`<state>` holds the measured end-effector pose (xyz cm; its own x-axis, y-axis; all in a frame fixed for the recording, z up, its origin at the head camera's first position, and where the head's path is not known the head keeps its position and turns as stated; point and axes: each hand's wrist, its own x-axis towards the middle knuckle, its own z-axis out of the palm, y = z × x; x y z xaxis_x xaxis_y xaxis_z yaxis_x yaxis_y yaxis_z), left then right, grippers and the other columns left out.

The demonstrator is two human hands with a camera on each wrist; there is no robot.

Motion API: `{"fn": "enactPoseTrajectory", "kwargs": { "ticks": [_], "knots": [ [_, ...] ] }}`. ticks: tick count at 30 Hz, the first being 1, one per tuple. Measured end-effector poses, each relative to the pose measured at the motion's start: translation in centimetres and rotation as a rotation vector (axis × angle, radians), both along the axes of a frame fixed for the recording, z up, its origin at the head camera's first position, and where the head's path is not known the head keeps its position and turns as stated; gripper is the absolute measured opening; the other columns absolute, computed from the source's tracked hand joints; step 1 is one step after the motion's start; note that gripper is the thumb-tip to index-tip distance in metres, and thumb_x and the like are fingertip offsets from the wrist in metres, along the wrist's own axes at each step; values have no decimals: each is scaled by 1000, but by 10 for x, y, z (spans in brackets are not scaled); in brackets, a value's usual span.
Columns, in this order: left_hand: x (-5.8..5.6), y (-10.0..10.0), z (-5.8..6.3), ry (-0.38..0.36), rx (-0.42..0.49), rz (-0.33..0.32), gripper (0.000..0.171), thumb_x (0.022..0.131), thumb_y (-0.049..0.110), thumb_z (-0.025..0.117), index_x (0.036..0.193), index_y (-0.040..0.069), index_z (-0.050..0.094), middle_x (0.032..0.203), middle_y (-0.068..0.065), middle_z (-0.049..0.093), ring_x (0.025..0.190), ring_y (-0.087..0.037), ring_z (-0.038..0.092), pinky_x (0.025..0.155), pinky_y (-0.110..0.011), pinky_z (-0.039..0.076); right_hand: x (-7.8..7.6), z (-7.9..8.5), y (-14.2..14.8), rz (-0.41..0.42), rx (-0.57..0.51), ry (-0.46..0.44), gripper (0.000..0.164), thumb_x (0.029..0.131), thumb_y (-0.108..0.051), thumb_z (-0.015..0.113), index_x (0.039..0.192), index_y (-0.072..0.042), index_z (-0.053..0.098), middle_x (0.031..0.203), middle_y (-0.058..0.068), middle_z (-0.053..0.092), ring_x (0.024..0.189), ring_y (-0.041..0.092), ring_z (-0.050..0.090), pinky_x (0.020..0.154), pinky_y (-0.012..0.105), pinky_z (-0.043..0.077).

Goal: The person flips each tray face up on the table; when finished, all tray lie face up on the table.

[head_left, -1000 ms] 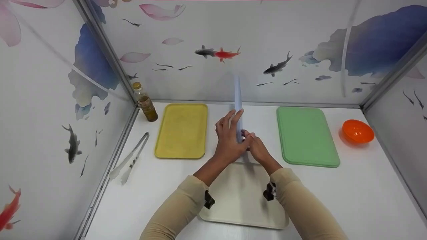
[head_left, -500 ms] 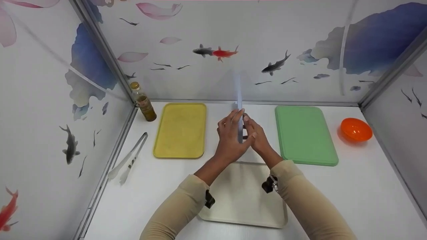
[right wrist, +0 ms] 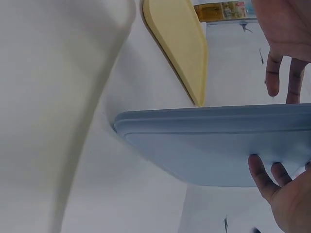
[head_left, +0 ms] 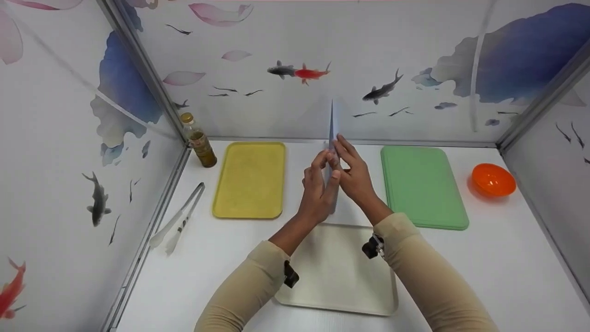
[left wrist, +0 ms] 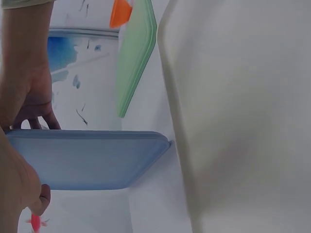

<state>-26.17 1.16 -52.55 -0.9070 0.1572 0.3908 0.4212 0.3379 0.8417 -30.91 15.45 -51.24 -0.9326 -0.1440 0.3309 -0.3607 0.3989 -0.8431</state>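
Observation:
A blue tray point(head_left: 333, 124) stands on its long edge between my hands, seen nearly edge-on in the head view. My left hand point(head_left: 315, 196) holds its left side, with the thumb over the near edge. From the right, my right hand point(head_left: 357, 177) grips it, fingers against the right face and thumb at the upper rim. The right wrist view shows those fingertips on the broad face of the blue tray point(right wrist: 204, 145). In the left wrist view, a lower corner of the blue tray point(left wrist: 92, 160) comes close to the beige tray point(left wrist: 177, 126); contact is unclear.
The beige tray point(head_left: 341, 272) lies flat in front, under my forearms. To the left are a yellow tray point(head_left: 249, 180), metal tongs point(head_left: 179, 219) and an oil bottle point(head_left: 202, 145). A green tray point(head_left: 424, 186) and an orange bowl point(head_left: 493, 180) sit at right. A patterned wall rises behind.
My right hand has moved up and forward along the blue tray's right side. The left fingers have bent more and its thumb has shifted; the tray has turned slightly.

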Motion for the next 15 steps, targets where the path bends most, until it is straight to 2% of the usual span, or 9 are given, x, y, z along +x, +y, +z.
{"fn": "enactPoseTrajectory", "kwargs": {
  "ticks": [5, 9, 12, 15],
  "knots": [
    [-6, 1, -7, -34, 122, -31, 68, 117, 64, 28, 173, 27, 22, 173, -5, 46, 154, -36, 45, 117, -64, 39, 1, 0, 2, -26, 29, 9, 56, 114, -27, 62, 167, -11, 49, 181, 11, 34, 160, 41, 47, 103, 63, 60],
    [-10, 1, -16, -95, 177, -41, 55, 121, 46, 29, 173, 27, 27, 175, -4, 44, 157, -31, 43, 122, -63, 38, 2, 0, 4, -45, 66, 19, 57, 114, -29, 63, 166, -12, 50, 180, 13, 37, 155, 41, 53, 108, 62, 58],
    [-15, 2, -24, -124, 171, -41, 51, 122, 31, 32, 172, 21, 36, 176, -6, 42, 162, -31, 41, 128, -60, 36, 3, 0, 4, -52, 68, 20, 56, 114, -29, 62, 166, -12, 51, 179, 13, 38, 146, 40, 62, 114, 62, 54],
    [-20, 2, -32, -200, 110, -41, 51, 122, 29, 37, 172, 18, 41, 178, -11, 39, 166, -36, 36, 132, -64, 29, 5, 0, 5, -52, 49, 8, 55, 114, -29, 62, 166, -14, 52, 179, 11, 38, 138, 40, 68, 113, 63, 54]
  ]
}}
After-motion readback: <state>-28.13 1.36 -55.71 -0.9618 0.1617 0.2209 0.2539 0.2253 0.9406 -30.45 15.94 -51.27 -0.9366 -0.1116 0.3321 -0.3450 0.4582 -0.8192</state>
